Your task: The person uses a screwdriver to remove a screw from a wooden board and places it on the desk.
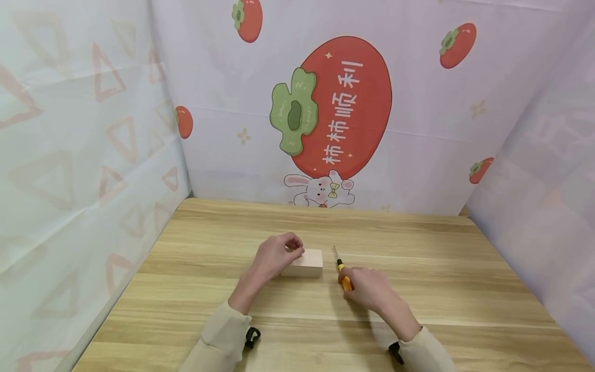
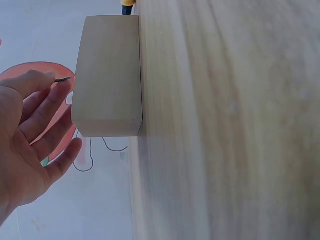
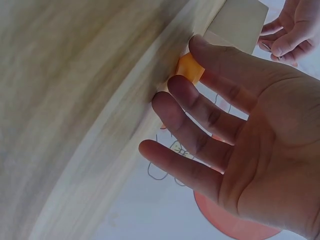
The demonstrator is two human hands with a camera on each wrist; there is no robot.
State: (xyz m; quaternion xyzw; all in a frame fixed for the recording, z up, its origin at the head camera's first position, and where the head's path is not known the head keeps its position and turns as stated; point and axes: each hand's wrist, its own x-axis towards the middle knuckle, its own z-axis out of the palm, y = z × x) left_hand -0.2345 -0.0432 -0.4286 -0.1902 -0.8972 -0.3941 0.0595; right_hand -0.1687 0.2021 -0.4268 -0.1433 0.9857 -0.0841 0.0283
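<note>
A pale wooden block lies on the table. Above its top face, my left hand pinches a small dark screw between thumb and index finger; the other fingers are spread and loosely bent. To the right of the block is a screwdriver with a yellow and black handle, its thin metal shaft pointing toward the back of the table. Thumb and index finger of my right hand grip the handle low at the tabletop, while the remaining fingers stay fairly straight. In the right wrist view the hand hides most of the screwdriver.
The wood-grain table ends at a back cloth printed with red persimmons and a rabbit. Cloth walls also rise on the left and right. Black straps show at both sleeves.
</note>
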